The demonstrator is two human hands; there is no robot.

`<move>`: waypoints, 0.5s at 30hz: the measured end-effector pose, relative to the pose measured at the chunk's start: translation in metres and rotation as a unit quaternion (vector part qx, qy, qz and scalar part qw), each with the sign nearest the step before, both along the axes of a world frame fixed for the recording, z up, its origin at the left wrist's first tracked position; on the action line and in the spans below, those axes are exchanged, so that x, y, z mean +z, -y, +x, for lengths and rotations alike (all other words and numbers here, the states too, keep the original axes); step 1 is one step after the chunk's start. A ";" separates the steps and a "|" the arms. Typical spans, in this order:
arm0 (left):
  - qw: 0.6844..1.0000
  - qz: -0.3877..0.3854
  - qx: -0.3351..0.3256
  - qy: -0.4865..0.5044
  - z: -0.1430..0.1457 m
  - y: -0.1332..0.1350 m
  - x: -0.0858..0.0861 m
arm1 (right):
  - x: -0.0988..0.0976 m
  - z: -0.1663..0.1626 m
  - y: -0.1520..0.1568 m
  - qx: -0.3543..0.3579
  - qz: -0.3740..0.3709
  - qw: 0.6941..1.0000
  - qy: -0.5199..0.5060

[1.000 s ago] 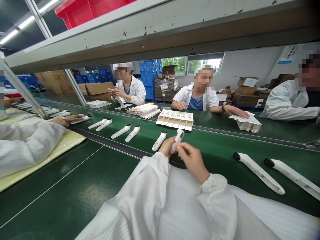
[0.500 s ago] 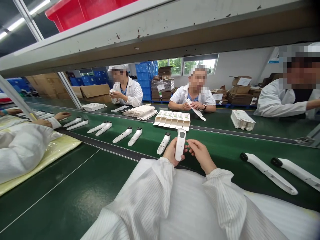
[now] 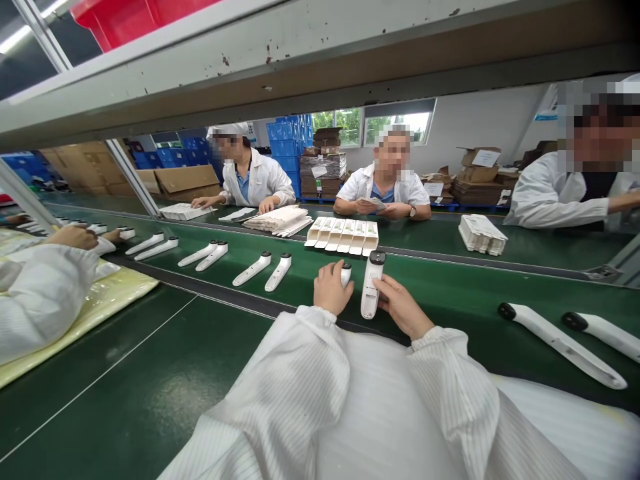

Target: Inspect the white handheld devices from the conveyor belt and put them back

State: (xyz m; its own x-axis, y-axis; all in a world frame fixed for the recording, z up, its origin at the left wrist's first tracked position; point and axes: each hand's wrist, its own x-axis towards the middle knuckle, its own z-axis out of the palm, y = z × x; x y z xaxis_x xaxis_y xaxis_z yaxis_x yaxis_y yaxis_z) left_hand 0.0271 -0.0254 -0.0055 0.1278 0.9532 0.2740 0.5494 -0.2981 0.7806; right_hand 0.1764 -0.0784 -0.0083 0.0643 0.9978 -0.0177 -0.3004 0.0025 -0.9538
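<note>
Right hand (image 3: 403,308) at lower centre, fingers (image 3: 386,291) pressed narrowly around the side of a white handheld thermometer (image 3: 371,293) — upright, black tip at the top, no gap between fingers and casing. Left hand (image 3: 333,288) just beside it, not touching it, palm down over a second thermometer (image 3: 345,273) on the green conveyor belt (image 3: 440,283), only the tip end showing past the fingers; firm grip or light rest impossible to tell. White striped sleeves (image 3: 295,393) filling the bottom of the frame. Along the belt to the left, a row of thermometers (image 3: 253,269) lying at a slant side by side; at the right edge, a pair of thermometers (image 3: 563,344) with black tips pointing left. Beyond the belt, upper centre, a tray of white cardboard inserts (image 3: 341,235) near a stack of white card (image 3: 275,221). Across the far belt, a co-worker's hands (image 3: 395,211) around a sheet of white paper — and at far left, another co-worker's hand (image 3: 75,237) above a yellow mat (image 3: 75,313). Overhead, a metal shelf (image 3: 250,73) under a red crate (image 3: 140,10).
</note>
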 end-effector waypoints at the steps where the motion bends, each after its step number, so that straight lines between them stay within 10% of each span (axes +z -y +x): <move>1: 0.998 -0.014 -0.003 -0.062 -0.003 -0.003 -0.002 | 0.000 0.000 0.000 0.002 -0.004 1.000 -0.008; 4: 0.992 -0.090 -0.007 -0.083 -0.007 -0.010 -0.009 | -0.001 0.000 0.000 0.000 -0.010 1.000 -0.018; 8: 0.969 -0.183 -0.003 0.168 -0.006 -0.015 -0.010 | 0.000 0.001 0.001 0.002 -0.011 1.000 -0.010; 15: 0.734 -0.403 -0.070 0.542 -0.002 -0.001 0.008 | -0.009 0.011 -0.008 -0.057 -0.059 0.980 0.184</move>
